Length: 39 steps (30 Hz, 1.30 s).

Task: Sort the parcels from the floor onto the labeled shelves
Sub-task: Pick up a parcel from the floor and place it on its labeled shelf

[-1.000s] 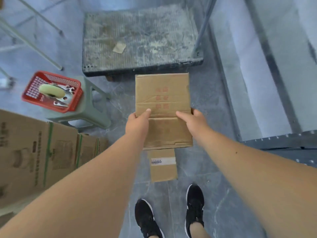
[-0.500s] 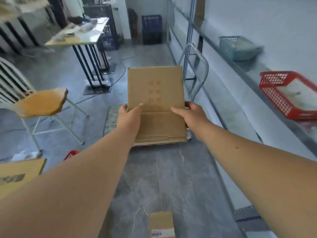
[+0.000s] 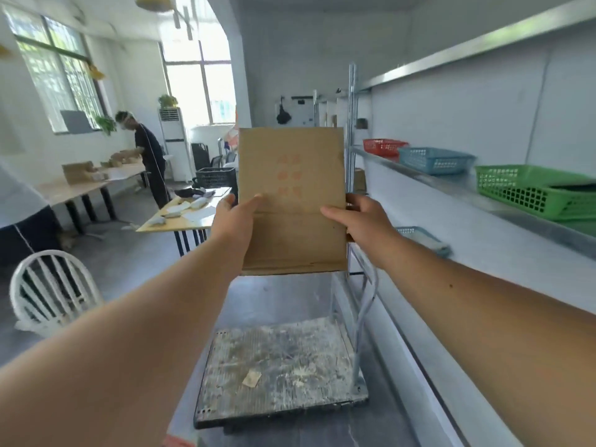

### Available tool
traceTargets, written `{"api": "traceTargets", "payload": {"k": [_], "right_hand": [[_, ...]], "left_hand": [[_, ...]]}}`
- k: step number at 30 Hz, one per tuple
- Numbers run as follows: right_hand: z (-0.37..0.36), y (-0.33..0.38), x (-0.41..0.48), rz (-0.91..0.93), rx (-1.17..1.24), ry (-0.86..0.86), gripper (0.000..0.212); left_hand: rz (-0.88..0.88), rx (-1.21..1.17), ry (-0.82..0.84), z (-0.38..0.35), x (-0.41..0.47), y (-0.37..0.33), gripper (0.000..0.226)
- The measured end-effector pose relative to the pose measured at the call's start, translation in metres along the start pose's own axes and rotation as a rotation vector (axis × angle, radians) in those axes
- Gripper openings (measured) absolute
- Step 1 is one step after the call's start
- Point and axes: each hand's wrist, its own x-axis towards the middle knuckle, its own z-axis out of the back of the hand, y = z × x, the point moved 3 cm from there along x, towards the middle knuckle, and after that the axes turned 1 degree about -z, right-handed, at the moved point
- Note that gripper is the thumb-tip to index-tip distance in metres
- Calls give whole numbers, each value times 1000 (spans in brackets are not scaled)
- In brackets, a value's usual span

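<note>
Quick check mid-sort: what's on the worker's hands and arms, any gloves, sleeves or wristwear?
Nothing worn that shows. The left hand and right hand are bare: no gloves, no rings visible. Neither wrist has a watch or band. The left forearm and right forearm show no sleeve; the right one has a small dark spot.

Bright window daylight, soft motion blur

You won't find any text you can read here. The cardboard parcel [image 3: 292, 221] in front of you carries faint orange-red marks [image 3: 289, 175] on the face turned toward you, set in three rows of two. They are too blurred to make out.
</note>
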Motion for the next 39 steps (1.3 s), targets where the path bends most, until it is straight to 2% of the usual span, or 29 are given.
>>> {"api": "traceTargets", "payload": {"k": [3,7,12,19,23,27,30,31,34,37,39], "right_hand": [[12,57,7,75,-9,4,45],[29,119,13,169,-29,-11,51],[42,176,8,252,-20,-18,56],[55,236,2,325,-2,30,75],[67,272,-12,397,-70,69,74],[73,288,-18,400,-86,63,86],[76,286,-24,380,-76,70,90],[76,283,-27,375,-72,79,91],[77,278,-33,366,-69,90,90],[78,276,-35,346,-28,93,84],[79,276,-37,340,-19,96,76]], "left_hand": [[-94,-12,35,2,-14,-57,56],[-173,-16,78,5,-25,-109,53],[-277,-28,73,8,-38,-168,77],[-368,16,109,15,-64,-238,50],[-415,36,114,19,-82,-264,47],[-434,86,166,25,-96,-272,58],[-386,88,192,31,-104,-269,82],[-369,68,206,32,-106,-268,80],[-361,23,235,30,-112,-269,49],[-371,4,236,23,-117,-269,43],[-374,-17,223,19,-120,-269,48]]}}
